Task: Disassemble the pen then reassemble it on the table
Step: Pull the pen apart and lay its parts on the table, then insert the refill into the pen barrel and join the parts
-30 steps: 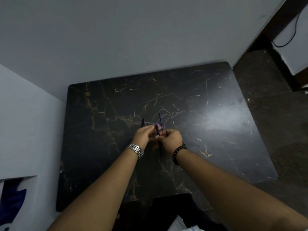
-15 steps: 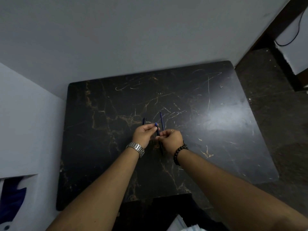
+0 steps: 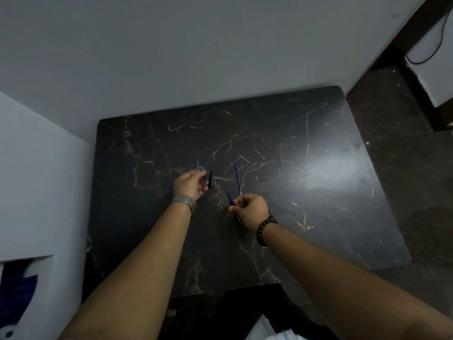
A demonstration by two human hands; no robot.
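Observation:
My left hand (image 3: pixel 190 184) pinches a small blue pen piece (image 3: pixel 201 168) at its fingertips, over the dark marble table (image 3: pixel 282 192). Just right of that hand a short dark pen cap (image 3: pixel 211 179) lies on the table. My right hand (image 3: pixel 250 209) grips the blue pen barrel (image 3: pixel 229 196), which points up and away; its lower end sticks out below the fist. A thin blue ink refill (image 3: pixel 237 177) lies on the table just beyond my right hand.
The table stands against a grey wall (image 3: pixel 196 57). A white surface (image 3: pixel 36 180) borders its left side. Dark floor (image 3: pixel 404 155) lies to the right. A dark chair edge (image 3: pixel 245 310) and some white cloth (image 3: pixel 269 332) sit at the near edge.
My hands have come apart: the left moved up and left with the small blue piece, the right stayed with the barrel. The dark cap is now uncovered.

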